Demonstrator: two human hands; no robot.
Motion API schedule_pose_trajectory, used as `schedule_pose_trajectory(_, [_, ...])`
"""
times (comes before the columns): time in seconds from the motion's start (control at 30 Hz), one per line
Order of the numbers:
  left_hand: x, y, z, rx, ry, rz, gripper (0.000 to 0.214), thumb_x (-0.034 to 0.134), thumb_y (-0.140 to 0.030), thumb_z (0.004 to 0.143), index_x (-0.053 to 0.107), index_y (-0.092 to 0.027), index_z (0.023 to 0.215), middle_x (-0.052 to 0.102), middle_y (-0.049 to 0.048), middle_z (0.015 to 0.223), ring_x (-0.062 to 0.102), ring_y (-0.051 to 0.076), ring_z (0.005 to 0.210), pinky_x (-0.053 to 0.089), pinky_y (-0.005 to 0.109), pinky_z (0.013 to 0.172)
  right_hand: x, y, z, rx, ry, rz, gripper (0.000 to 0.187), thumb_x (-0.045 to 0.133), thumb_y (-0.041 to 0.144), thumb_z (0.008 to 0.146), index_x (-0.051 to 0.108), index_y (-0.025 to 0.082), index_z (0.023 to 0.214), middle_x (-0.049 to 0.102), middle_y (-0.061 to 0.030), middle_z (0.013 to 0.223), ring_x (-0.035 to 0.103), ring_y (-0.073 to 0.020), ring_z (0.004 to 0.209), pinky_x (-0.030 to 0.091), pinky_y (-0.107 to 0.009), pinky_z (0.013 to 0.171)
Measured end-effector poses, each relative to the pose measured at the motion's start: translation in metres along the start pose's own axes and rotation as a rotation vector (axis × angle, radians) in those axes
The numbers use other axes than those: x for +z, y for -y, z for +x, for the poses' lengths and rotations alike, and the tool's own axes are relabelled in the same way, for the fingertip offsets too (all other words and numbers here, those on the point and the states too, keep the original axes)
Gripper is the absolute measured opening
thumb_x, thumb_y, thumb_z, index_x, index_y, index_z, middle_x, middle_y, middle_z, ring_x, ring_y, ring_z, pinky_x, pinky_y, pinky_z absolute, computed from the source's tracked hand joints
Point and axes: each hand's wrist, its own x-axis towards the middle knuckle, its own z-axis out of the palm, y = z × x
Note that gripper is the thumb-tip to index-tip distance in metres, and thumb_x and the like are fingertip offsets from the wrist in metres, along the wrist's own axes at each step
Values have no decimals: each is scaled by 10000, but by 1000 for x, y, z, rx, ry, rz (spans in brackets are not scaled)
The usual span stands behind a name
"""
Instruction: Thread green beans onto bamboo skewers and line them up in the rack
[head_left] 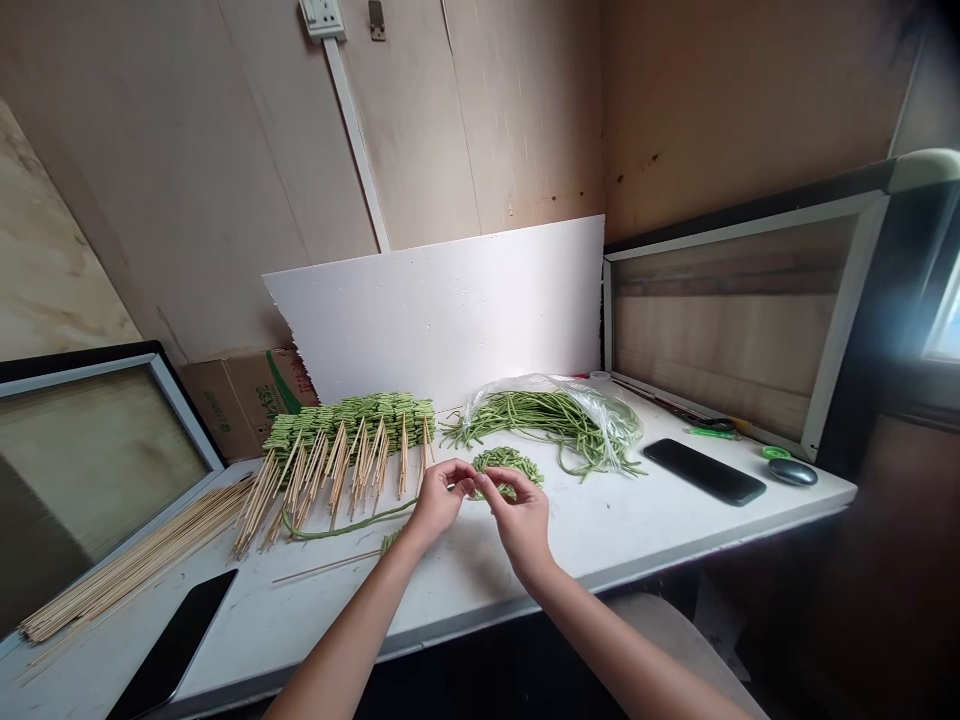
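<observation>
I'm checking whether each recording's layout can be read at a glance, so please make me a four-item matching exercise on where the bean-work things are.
Things
1. Loose sticks
2. Whole long beans
3. Skewered beans
4. Cut bean pieces

Places and states
A. Stacked, with stick ends jutting toward the camera
B. In a small heap, partly hidden behind the right hand
C. Bundled along the left side of the table
D. Partly inside a clear plastic bag

Pairs: 1-C, 2-D, 3-A, 4-B

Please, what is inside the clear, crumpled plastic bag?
Long, thin green beans, some ends sticking out of the clear bag; anything beneath the heap is hidden.
</observation>
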Motion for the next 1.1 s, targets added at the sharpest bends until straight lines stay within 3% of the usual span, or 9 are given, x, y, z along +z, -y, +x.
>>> schedule_pose_trajectory(1.1, [0,-4,-5,9,-39,-60,139,792,-272,799,711,-159,799,696,32,722,652,152,667,566,283,669,1,4,-4,-50,25,-19,262,781,475,856,787,226,938,731,-88,1001,687,-257,968,560,-334,729])
